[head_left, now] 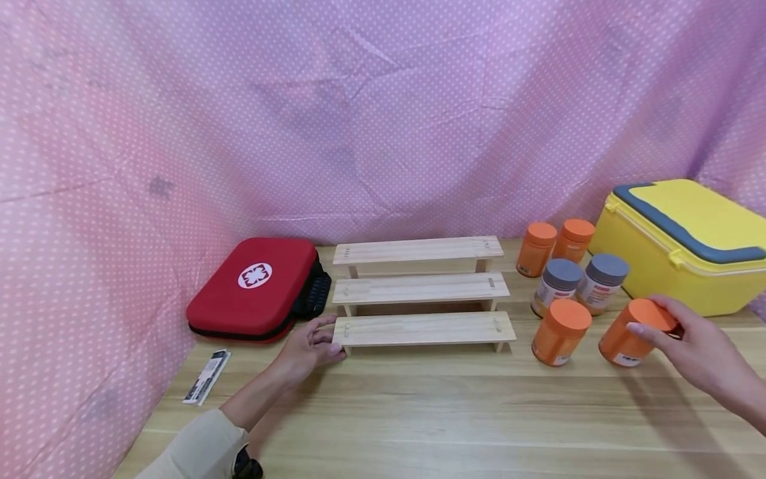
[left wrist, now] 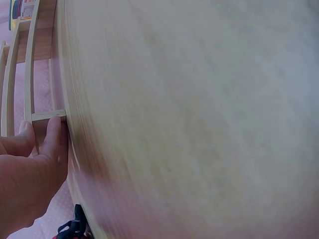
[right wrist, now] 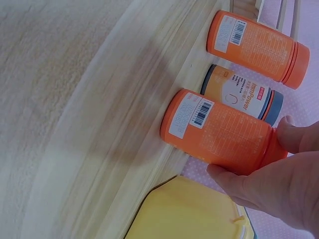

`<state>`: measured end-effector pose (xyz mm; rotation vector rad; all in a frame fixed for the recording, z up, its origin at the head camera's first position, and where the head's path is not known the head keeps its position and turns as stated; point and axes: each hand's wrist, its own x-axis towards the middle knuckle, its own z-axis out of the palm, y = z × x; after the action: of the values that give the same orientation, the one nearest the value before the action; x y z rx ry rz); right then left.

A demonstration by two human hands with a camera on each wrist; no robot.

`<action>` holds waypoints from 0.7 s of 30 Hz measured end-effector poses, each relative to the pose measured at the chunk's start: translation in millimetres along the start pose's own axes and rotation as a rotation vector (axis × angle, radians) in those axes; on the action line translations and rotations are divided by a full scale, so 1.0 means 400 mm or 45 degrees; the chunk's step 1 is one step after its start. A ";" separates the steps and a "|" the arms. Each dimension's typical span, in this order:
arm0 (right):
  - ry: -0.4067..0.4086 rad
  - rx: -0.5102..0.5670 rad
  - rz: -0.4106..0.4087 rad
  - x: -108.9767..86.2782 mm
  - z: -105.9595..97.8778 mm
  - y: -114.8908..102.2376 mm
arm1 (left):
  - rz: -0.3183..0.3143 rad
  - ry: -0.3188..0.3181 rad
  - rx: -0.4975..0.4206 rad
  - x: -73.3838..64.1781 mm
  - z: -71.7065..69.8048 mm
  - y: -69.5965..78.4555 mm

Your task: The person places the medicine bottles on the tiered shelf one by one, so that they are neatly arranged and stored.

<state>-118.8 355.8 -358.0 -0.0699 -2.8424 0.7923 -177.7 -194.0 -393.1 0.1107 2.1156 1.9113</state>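
Observation:
A small three-step wooden rack (head_left: 419,329) stands on the table, its boards rising toward the back. My left hand (head_left: 306,349) pinches the left end of the lowest step; in the left wrist view its thumb and fingers (left wrist: 51,139) lie around the board's end by the short leg. My right hand (head_left: 697,346) holds an orange jar (head_left: 625,342) by its lid, thumb on one side and fingers on the other. Another orange jar (head_left: 556,339) stands just left of it. Behind them are two grey-lidded jars (head_left: 553,293) and two more orange jars (head_left: 534,253).
A yellow box (head_left: 664,266) with a grey-trimmed lid stands at the right. At the left lies a red first-aid case (head_left: 233,306), with a black item (head_left: 314,293) beside it and a slim white packet (head_left: 207,377) in front. A pink dotted cloth (head_left: 383,120) hangs behind.

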 end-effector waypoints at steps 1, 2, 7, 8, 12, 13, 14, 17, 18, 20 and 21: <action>0.005 -0.005 -0.002 0.001 -0.003 0.000 | -0.003 0.000 -0.002 0.000 0.000 0.000; 0.014 -0.010 -0.007 0.002 -0.006 -0.002 | -0.009 0.003 -0.002 0.001 0.000 -0.001; 0.099 0.060 -0.043 0.018 -0.058 -0.023 | -0.026 0.004 0.001 0.005 0.000 -0.004; 0.128 0.107 -0.067 0.025 -0.072 -0.032 | -0.027 0.002 0.000 0.006 0.000 -0.005; 0.252 0.373 -0.230 0.065 -0.132 -0.095 | -0.017 -0.006 -0.004 0.004 -0.001 -0.004; 0.253 0.405 -0.264 0.077 -0.146 -0.121 | -0.018 -0.003 -0.008 0.005 -0.002 -0.005; 0.251 0.408 -0.297 0.089 -0.158 -0.150 | -0.019 -0.003 -0.013 0.006 -0.002 -0.005; 0.188 0.314 -0.361 0.129 -0.179 -0.255 | -0.030 0.006 -0.018 0.007 -0.003 -0.006; 0.153 0.267 -0.372 0.142 -0.178 -0.294 | -0.034 0.009 -0.021 0.007 -0.003 -0.006; 0.064 0.233 -0.412 0.173 -0.160 -0.372 | -0.040 0.013 -0.018 0.008 -0.003 -0.006; 0.014 0.234 -0.429 0.189 -0.144 -0.411 | -0.044 0.017 -0.015 0.008 -0.003 -0.005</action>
<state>-181.0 251.6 -212.0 0.4170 -2.6503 0.9622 -180.7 -194.4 -395.7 0.0584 2.1005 1.9101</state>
